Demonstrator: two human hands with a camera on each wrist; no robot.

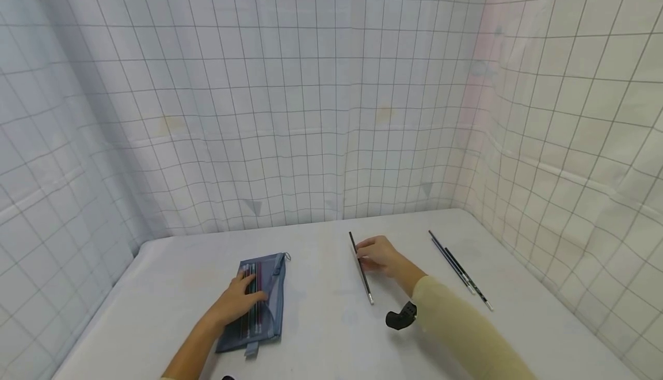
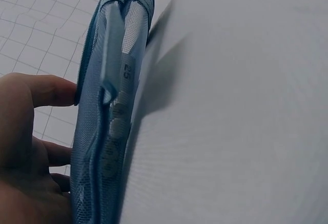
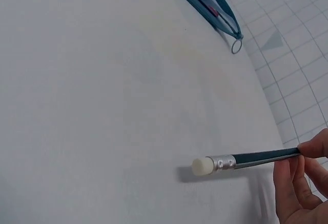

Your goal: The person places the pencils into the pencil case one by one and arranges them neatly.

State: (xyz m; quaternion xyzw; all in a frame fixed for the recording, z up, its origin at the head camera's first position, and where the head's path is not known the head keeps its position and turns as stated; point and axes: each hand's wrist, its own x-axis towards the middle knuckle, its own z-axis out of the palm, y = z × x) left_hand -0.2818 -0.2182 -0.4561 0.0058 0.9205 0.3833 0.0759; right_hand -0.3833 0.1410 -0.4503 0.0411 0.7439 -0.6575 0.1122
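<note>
The left hand (image 1: 239, 302) rests on a blue mesh pouch (image 1: 270, 311) on the left part of the white table (image 1: 321, 305), its fingers and thumb spread over the upper face rather than curled round it. Several pencils lie lengthwise inside, seen through the mesh, though the weave and the hand blur them too much for a sure count. A fabric tab (image 1: 251, 349) sticks out at the pouch's near end, and a metal ring (image 3: 236, 46) hangs at its far corner. The right hand (image 1: 379, 256) pinches a dark pencil (image 1: 365, 276) between thumb and fingers near the middle of the table, well apart from the pouch; the pencil's white eraser (image 3: 203, 166), set in a silver ferrule, points toward the person. Further right, beyond the pale sleeve (image 1: 461, 322), three loose pencils (image 1: 469, 278) lie close together, slanting with their eraser ends nearer the person. A white gridded curtain (image 1: 321, 109) stands behind the table
</note>
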